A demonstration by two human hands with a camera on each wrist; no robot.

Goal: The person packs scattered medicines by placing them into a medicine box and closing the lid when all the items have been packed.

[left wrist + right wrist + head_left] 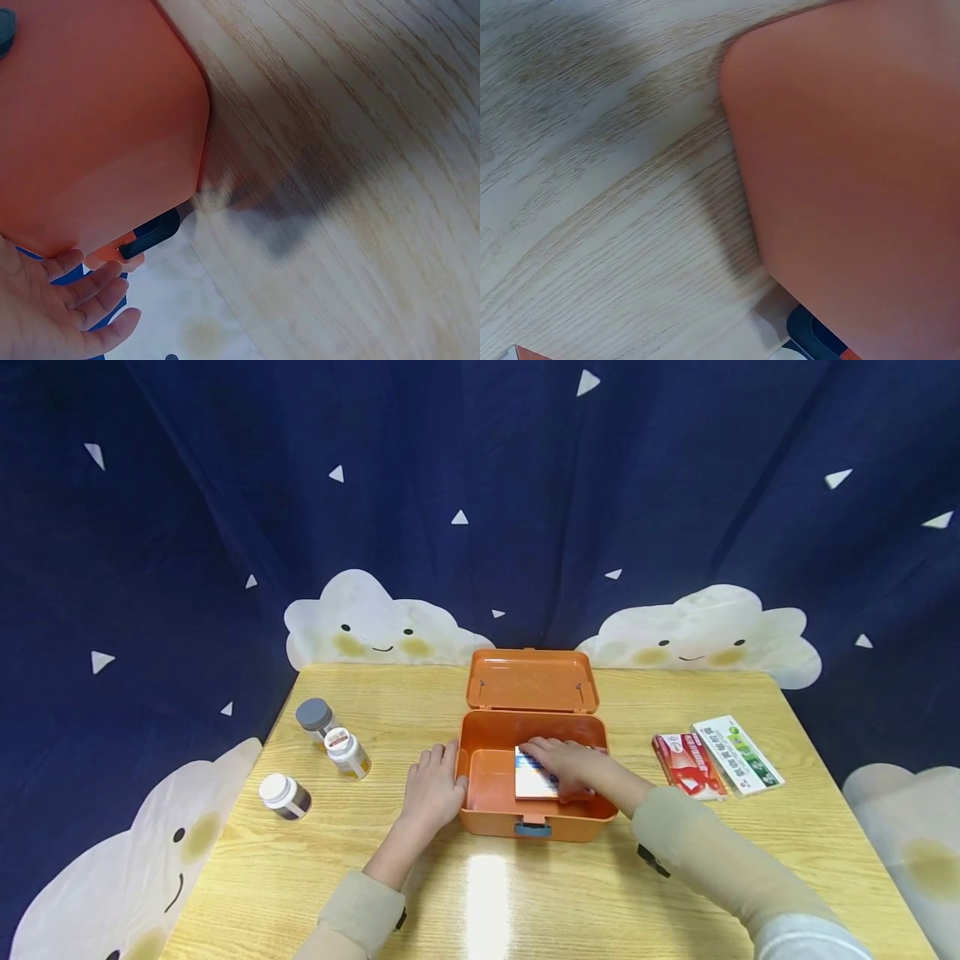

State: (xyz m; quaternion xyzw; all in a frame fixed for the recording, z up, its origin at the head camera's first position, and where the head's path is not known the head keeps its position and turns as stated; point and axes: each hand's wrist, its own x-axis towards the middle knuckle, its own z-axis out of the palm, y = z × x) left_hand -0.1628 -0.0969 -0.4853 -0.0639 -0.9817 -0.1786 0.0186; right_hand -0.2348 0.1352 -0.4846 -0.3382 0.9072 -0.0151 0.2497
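L hand point(435, 786), fingers approx. straight, touches box point(487, 823) at L rim. R hand point(567, 765) bends over white pkg point(531, 777) inside; can't tell if gripping.

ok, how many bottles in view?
3, left on the table: grey-capped bottle at the back, yellow-white bottle in front, dark-labelled bottle nearest the person. Right hand covers part of the orange box; more could hide there.
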